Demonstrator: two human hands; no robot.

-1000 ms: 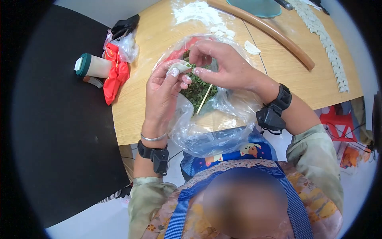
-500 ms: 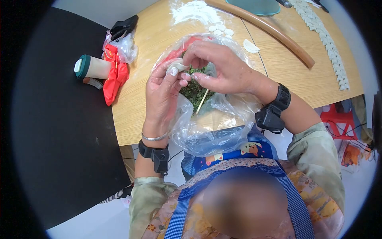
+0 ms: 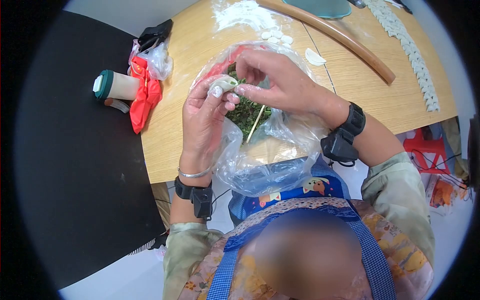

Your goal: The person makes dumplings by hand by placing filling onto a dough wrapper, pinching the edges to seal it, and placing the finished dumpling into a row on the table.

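Observation:
My left hand (image 3: pixel 204 107) is closed around a small dumpling (image 3: pixel 223 84) of pale dough, folded over, with green filling showing at its right end. The floury left thumb presses on the near side of the dough. Coming in from the right, my right hand (image 3: pixel 272 82) has its thumb and curled fingers at that same end, in a pinch at the dough edge. Below both hands sits a bowl lined with a clear plastic bag (image 3: pixel 240 165), holding chopped green filling (image 3: pixel 245 117). A light wooden stick (image 3: pixel 255 124) leans in the filling.
Beyond the bowl lie several dough discs (image 3: pixel 276 36), a larger wrapper (image 3: pixel 315 57), and spilled flour (image 3: pixel 245 15). A long rolling pin (image 3: pixel 340 42) and a row of dumplings (image 3: pixel 407 55) are at right. A cup (image 3: pixel 117 86) and red bag (image 3: pixel 144 95) border the left edge.
My right fingers have lifted and drawn slightly back from the top of the dumpling, so more of its dough and the green filling at its end now show. My left hand has barely moved.

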